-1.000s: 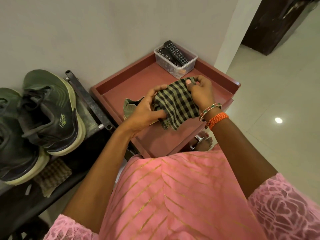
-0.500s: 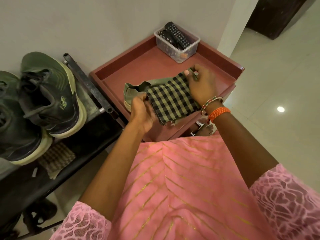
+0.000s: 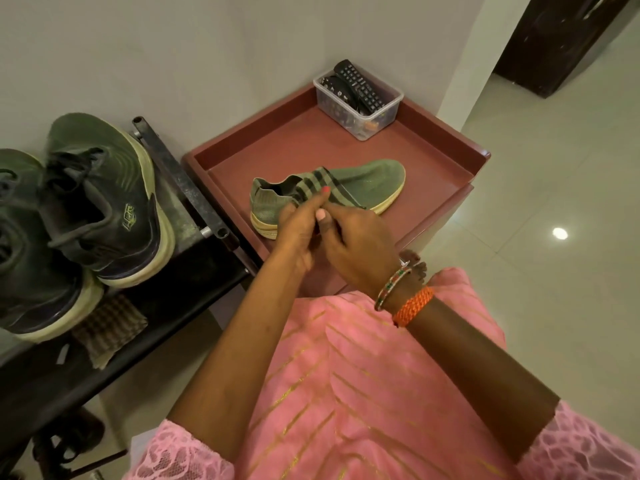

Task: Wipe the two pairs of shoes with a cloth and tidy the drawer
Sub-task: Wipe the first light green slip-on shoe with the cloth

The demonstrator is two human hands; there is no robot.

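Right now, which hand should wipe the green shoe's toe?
Probably the right hand. It sits on the toe side of the green shoe, while the left hand is nearer the heel. Both hold the checked cloth bunched between them.

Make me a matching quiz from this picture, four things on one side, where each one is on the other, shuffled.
Things:
1. checked cloth
2. remote controls
3. light green shoe
4. dark sneakers

Places:
A. on the black rack at left
B. in the clear plastic box
C. on its side in the red tray
D. bunched between both hands

Pairs: 1-D, 2-B, 3-C, 4-A
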